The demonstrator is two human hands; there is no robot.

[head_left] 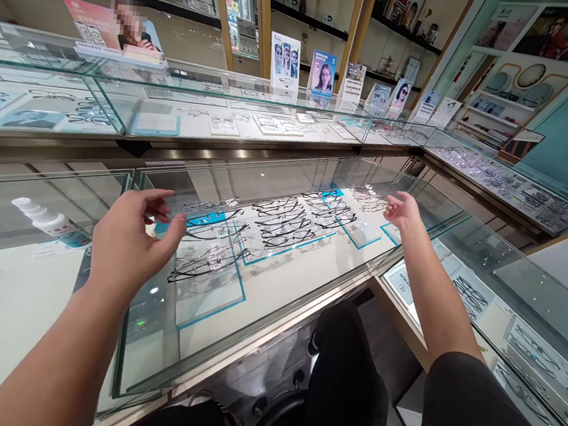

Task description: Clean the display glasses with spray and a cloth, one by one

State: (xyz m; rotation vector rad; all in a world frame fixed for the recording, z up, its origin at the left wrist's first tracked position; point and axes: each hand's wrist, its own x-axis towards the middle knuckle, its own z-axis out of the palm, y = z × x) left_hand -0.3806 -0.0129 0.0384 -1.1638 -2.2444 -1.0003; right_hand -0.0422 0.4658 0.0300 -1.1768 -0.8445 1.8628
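Observation:
My left hand (131, 235) is raised over the left part of the glass display case (278, 276), its fingers curved and apart with nothing between them. To its right, rows of eyeglasses (283, 223) lie on clear, blue-edged trays (211, 312). Above the far right end of the case hangs my right hand (401, 209), loosely curled, fingers partly spread and holding nothing. More frames with thin rims (368, 198) lie just left of it. A white spray bottle (52, 221) lies tilted to the left of my left hand.
A second glass counter (198, 114) runs behind, with upright advertising cards (284, 62) on top. Another case of glasses (472, 295) stands at the right. Below the front metal edge are my legs (344, 366) and a dark stool (277, 420).

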